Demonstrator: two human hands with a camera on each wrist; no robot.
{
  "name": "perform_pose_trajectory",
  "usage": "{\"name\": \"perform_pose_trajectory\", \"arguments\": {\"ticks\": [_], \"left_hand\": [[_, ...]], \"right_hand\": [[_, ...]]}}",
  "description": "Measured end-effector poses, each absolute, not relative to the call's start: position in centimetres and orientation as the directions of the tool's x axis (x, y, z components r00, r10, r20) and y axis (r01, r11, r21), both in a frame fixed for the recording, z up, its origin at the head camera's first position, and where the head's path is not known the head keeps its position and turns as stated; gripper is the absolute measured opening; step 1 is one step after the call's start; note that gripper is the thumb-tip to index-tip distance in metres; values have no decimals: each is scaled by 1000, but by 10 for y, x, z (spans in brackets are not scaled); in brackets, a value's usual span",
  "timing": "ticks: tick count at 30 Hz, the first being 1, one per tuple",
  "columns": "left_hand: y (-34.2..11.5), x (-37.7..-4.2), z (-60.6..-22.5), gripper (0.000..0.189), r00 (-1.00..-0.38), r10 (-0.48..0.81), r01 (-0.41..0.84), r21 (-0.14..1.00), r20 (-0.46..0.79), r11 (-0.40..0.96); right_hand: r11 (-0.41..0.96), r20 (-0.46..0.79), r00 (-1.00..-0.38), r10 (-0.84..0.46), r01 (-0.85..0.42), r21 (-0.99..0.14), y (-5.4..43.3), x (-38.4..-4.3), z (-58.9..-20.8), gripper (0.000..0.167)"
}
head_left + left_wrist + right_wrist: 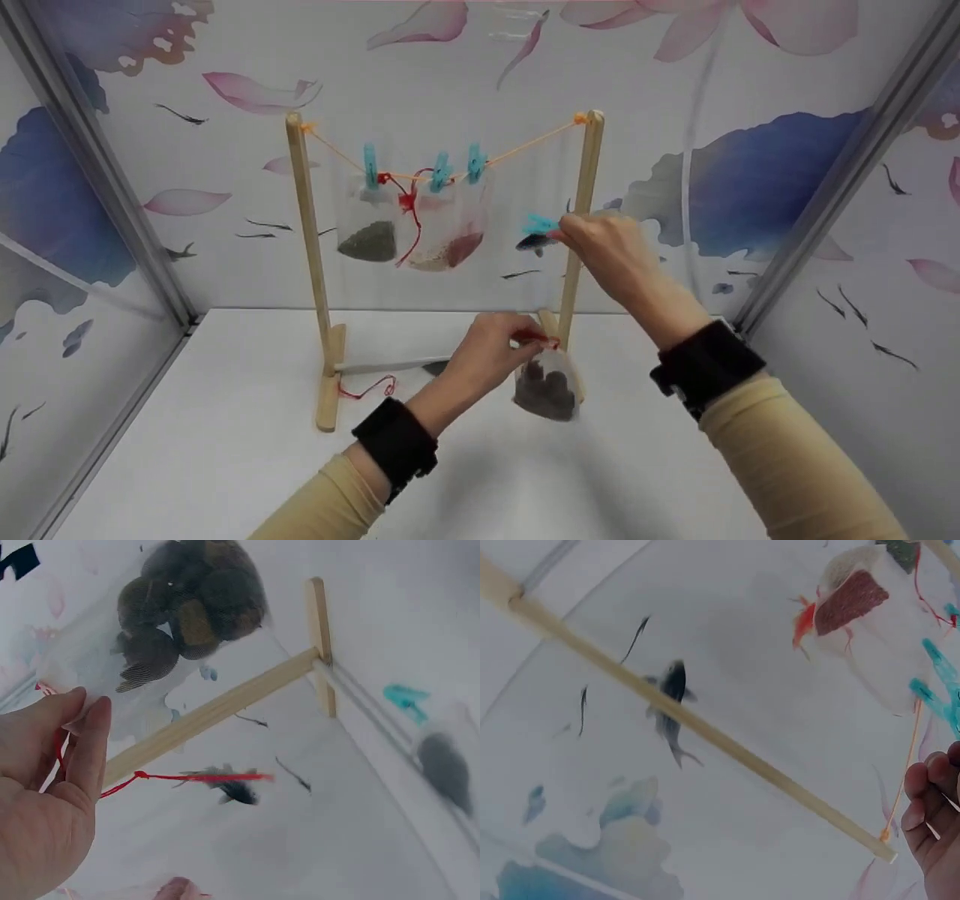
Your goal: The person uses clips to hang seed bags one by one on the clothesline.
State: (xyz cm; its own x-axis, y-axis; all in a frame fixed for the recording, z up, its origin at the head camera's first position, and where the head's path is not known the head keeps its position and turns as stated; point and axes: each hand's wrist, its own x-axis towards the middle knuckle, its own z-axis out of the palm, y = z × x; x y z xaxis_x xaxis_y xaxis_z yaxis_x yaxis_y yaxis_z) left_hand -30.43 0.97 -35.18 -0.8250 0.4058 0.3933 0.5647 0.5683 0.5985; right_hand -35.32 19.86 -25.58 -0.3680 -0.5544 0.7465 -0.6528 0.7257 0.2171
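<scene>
A see-through mesh pouch point(546, 386) of dark round lumps hangs low beside the right post. My left hand point(491, 352) pinches its gathered top, where a red drawstring point(187, 778) trails from the fingers. Higher up, near the right post, my right hand point(611, 247) pinches a blue clothespin point(540, 223). Three more blue clothespins clip other pouches to an orange cord point(534, 140): a pouch with grey-green contents point(369, 241) at left, then overlapping pouches with beige and reddish contents point(466, 247). In the right wrist view my right hand point(937, 817) is partly cut off.
The cord runs between two wooden posts point(309, 240) standing on wooden feet point(328, 401), joined low down by a white rod point(397, 365). On the table behind the left hand lie another dark-filled pouch point(445, 765) and a blue clothespin point(405, 697). Patterned panels surround the table.
</scene>
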Motion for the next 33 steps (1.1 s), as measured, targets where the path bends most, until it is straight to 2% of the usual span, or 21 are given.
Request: {"name": "perform_pose_trajectory", "arguments": {"ticks": [2, 5, 8, 13, 18, 24, 28, 33], "left_hand": [[14, -314, -334, 12, -808, 392, 580, 472, 440, 664], [16, -331, -309, 12, -771, 377, 570, 291, 514, 769], [16, -350, -287, 12, -752, 347, 537, 217, 560, 815], [17, -379, -257, 15, -767, 269, 453, 195, 583, 870], [15, -403, -235, 15, -765, 204, 406, 212, 611, 889], [8, -414, -225, 17, -780, 115, 353, 281, 615, 892], [8, -418, -225, 18, -777, 103, 308, 232, 621, 923], [11, -423, -225, 16, -732, 67, 299, 231, 678, 926]], "right_hand": [[742, 716, -369, -592, -596, 306, 196, -362, -239, 35], [754, 662, -408, -628, -530, 388, 190, -374, -217, 37], [771, 613, -479, -629, -489, 409, 184, -385, -196, 36], [801, 550, -583, -598, -429, 417, 173, -401, -169, 33], [818, 487, -660, -572, -411, 403, 160, -414, -159, 32], [816, 464, -673, -576, -444, 369, 157, -419, -163, 35], [808, 435, -683, -587, -460, 368, 158, -419, -161, 34], [772, 353, -710, -609, -430, 468, 156, -421, -158, 32]]}}
